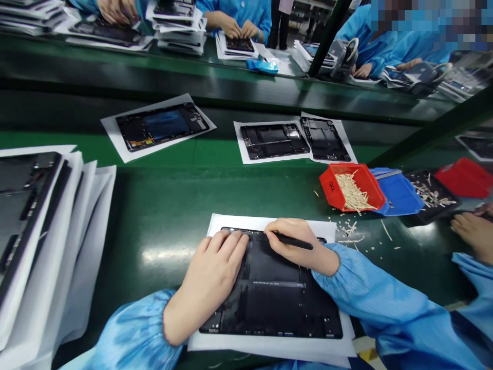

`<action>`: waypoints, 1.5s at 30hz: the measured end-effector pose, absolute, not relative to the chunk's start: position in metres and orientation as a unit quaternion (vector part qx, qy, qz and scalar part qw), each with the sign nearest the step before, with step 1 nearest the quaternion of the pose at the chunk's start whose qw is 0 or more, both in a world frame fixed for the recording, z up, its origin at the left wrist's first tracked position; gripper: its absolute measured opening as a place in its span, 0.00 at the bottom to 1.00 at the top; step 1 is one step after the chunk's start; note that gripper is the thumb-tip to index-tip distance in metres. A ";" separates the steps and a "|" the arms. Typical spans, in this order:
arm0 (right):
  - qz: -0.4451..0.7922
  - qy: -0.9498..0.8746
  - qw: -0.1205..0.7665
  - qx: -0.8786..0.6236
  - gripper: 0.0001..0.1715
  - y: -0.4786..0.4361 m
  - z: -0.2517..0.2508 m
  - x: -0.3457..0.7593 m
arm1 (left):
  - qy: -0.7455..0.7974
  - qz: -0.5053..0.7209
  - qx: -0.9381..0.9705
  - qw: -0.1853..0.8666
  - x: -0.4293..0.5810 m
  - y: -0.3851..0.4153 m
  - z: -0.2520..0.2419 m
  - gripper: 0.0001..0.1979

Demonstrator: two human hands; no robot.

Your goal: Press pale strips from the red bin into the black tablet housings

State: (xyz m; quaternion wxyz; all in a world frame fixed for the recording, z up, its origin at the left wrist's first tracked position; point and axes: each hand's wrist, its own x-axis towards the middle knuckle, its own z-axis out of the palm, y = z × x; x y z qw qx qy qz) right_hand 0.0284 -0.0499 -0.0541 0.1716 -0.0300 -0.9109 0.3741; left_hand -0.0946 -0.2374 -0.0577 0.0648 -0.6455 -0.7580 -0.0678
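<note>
A black tablet back housing lies face up on a white paper sheet, with thin metal strips and small cutouts along it. My left hand rests on the housing's upper left part, its fingers spread slightly and holding nothing. My right hand grips a black pen-shaped tool near the housing's top edge. The tool's tip is hidden under my fingers, so its contact with the housing cannot be seen.
Stacked housings on white sheets stand left. Beyond lie several housings on sheets. A red bin of wooden sticks, a blue bin and loose sticks lie right. A co-worker's hand enters at the right edge.
</note>
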 end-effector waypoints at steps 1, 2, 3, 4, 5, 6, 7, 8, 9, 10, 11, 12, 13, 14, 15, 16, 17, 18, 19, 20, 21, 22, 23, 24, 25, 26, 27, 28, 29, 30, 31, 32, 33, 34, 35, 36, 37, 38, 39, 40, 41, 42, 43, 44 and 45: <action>0.372 -0.911 0.175 -0.036 0.05 -0.050 -0.054 0.028 | -0.758 -0.069 -0.645 0.065 -0.094 -0.238 -0.058 0.18; 0.369 -0.911 0.178 -0.043 0.06 -0.051 -0.054 0.028 | -0.758 -0.071 -0.645 0.066 -0.094 -0.238 -0.058 0.18; 0.366 -0.912 0.180 -0.047 0.06 -0.051 -0.054 0.027 | -0.758 -0.073 -0.645 0.067 -0.094 -0.239 -0.058 0.17; 0.365 -0.912 0.181 -0.048 0.06 -0.052 -0.053 0.027 | -0.757 -0.074 -0.645 0.070 -0.094 -0.239 -0.058 0.17; 0.367 -0.912 0.179 -0.046 0.06 -0.052 -0.053 0.026 | -0.756 -0.076 -0.646 0.074 -0.094 -0.239 -0.058 0.17; 0.372 -0.911 0.174 -0.040 0.05 -0.053 -0.052 0.025 | -0.756 -0.077 -0.646 0.077 -0.094 -0.239 -0.058 0.17; 0.379 -0.910 0.168 -0.032 0.04 -0.053 -0.052 0.025 | -0.755 -0.079 -0.646 0.080 -0.094 -0.239 -0.059 0.16; 0.387 -0.908 0.160 -0.023 0.04 -0.053 -0.051 0.024 | -0.755 -0.080 -0.646 0.083 -0.094 -0.239 -0.059 0.16; 0.393 -0.907 0.153 -0.014 0.05 -0.053 -0.051 0.023 | -0.755 -0.082 -0.645 0.084 -0.094 -0.239 -0.059 0.16; 0.397 -0.906 0.148 -0.009 0.05 -0.053 -0.051 0.021 | -0.754 -0.083 -0.646 0.085 -0.094 -0.238 -0.059 0.16; 0.399 -0.906 0.143 -0.005 0.06 -0.053 -0.050 0.020 | -0.754 -0.083 -0.646 0.084 -0.094 -0.238 -0.059 0.16; 0.400 -0.906 0.140 -0.002 0.06 -0.053 -0.050 0.020 | -0.754 -0.083 -0.647 0.082 -0.094 -0.237 -0.060 0.16; 0.400 -0.906 0.138 0.000 0.06 -0.053 -0.050 0.019 | -0.753 -0.082 -0.647 0.080 -0.094 -0.237 -0.060 0.16; 0.400 -0.906 0.136 0.002 0.06 -0.053 -0.050 0.019 | -0.753 -0.081 -0.648 0.079 -0.094 -0.237 -0.060 0.16; 0.401 -0.907 0.131 0.005 0.06 -0.053 -0.049 0.019 | -0.753 -0.080 -0.648 0.079 -0.094 -0.237 -0.061 0.17; 0.401 -0.907 0.126 0.009 0.06 -0.053 -0.048 0.019 | -0.753 -0.079 -0.649 0.079 -0.094 -0.238 -0.061 0.17; 0.399 -0.909 0.119 0.015 0.07 -0.053 -0.047 0.020 | -0.753 -0.078 -0.649 0.080 -0.094 -0.238 -0.061 0.17; 0.394 -0.912 0.109 0.021 0.08 -0.053 -0.046 0.021 | -0.752 -0.079 -0.649 0.081 -0.094 -0.239 -0.061 0.16; 0.386 -0.917 0.097 0.030 0.08 -0.053 -0.046 0.022 | -0.752 -0.078 -0.650 0.080 -0.094 -0.240 -0.061 0.17; 0.374 -0.923 0.087 0.037 0.09 -0.053 -0.046 0.023 | -0.752 -0.078 -0.650 0.080 -0.094 -0.240 -0.061 0.17; 0.359 -0.929 0.081 0.045 0.09 -0.054 -0.046 0.024 | -0.751 -0.078 -0.651 0.079 -0.093 -0.240 -0.061 0.17; 0.343 -0.935 0.077 0.050 0.09 -0.054 -0.046 0.025 | -0.751 -0.078 -0.651 0.078 -0.093 -0.240 -0.061 0.17; 0.330 -0.939 0.074 0.053 0.09 -0.054 -0.047 0.025 | -0.752 -0.077 -0.651 0.077 -0.093 -0.240 -0.060 0.17; 0.323 -0.942 0.072 0.056 0.09 -0.054 -0.048 0.026 | -0.752 -0.076 -0.650 0.075 -0.093 -0.240 -0.060 0.17; 0.322 -0.942 0.073 0.057 0.09 -0.053 -0.048 0.026 | -0.752 -0.075 -0.650 0.074 -0.093 -0.240 -0.060 0.17; 0.328 -0.940 0.072 0.060 0.10 -0.053 -0.048 0.026 | -0.753 -0.076 -0.650 0.075 -0.093 -0.239 -0.060 0.17; 0.339 -0.936 0.071 0.062 0.10 -0.052 -0.047 0.025 | -0.753 -0.076 -0.649 0.076 -0.093 -0.239 -0.060 0.17; 0.350 -0.932 0.071 0.064 0.10 -0.052 -0.046 0.024 | -0.753 -0.078 -0.649 0.079 -0.093 -0.239 -0.061 0.17; 0.361 -0.928 0.071 0.067 0.10 -0.051 -0.045 0.023 | -0.752 -0.080 -0.649 0.081 -0.093 -0.238 -0.061 0.17; 0.367 -0.925 0.070 0.068 0.10 -0.051 -0.044 0.023 | -0.752 -0.082 -0.649 0.084 -0.093 -0.238 -0.061 0.17; 0.370 -0.924 0.069 0.068 0.10 -0.051 -0.043 0.022 | -0.751 -0.082 -0.650 0.085 -0.093 -0.238 -0.061 0.17; 0.369 -0.925 0.067 0.067 0.10 -0.051 -0.042 0.021 | -0.750 -0.082 -0.651 0.085 -0.093 -0.238 -0.062 0.17; 0.366 -0.926 0.067 0.065 0.10 -0.052 -0.041 0.021 | -0.750 -0.082 -0.651 0.084 -0.093 -0.239 -0.061 0.17; 0.364 -0.927 0.068 0.063 0.10 -0.052 -0.040 0.021 | -0.750 -0.082 -0.652 0.081 -0.093 -0.239 -0.061 0.17; 0.362 -0.928 0.067 0.060 0.10 -0.053 -0.040 0.021 | -0.751 -0.085 -0.651 0.074 -0.093 -0.239 -0.061 0.17; 0.364 -0.927 0.067 0.056 0.10 -0.053 -0.040 0.021 | -0.753 -0.094 -0.649 0.065 -0.094 -0.239 -0.061 0.16; 0.370 -0.925 0.067 0.051 0.10 -0.054 -0.039 0.021 | -0.756 -0.110 -0.642 0.056 -0.095 -0.239 -0.060 0.16; 0.379 -0.922 0.069 0.043 0.09 -0.054 -0.039 0.021 | -0.763 -0.133 -0.631 0.047 -0.096 -0.239 -0.060 0.15; 0.389 -0.917 0.075 0.033 0.09 -0.055 -0.040 0.021 | -0.771 -0.159 -0.615 0.038 -0.098 -0.239 -0.060 0.14; 0.400 -0.912 0.084 0.023 0.08 -0.055 -0.040 0.020 | -0.781 -0.183 -0.596 0.029 -0.099 -0.238 -0.060 0.15; 0.410 -0.907 0.096 0.016 0.08 -0.055 -0.041 0.019 | -0.791 -0.203 -0.577 0.022 -0.101 -0.238 -0.059 0.16; 0.417 -0.903 0.108 0.011 0.08 -0.055 -0.041 0.018 | -0.798 -0.217 -0.561 0.013 -0.104 -0.237 -0.059 0.18; 0.421 -0.900 0.115 0.011 0.08 -0.055 -0.042 0.016 | -0.804 -0.226 -0.550 0.003 -0.106 -0.237 -0.059 0.19; 0.424 -0.898 0.118 0.016 0.07 -0.056 -0.042 0.015 | -0.806 -0.231 -0.544 -0.006 -0.108 -0.236 -0.059 0.20; 0.425 -0.898 0.117 0.021 0.08 -0.056 -0.042 0.013 | -0.806 -0.236 -0.542 -0.014 -0.110 -0.235 -0.060 0.20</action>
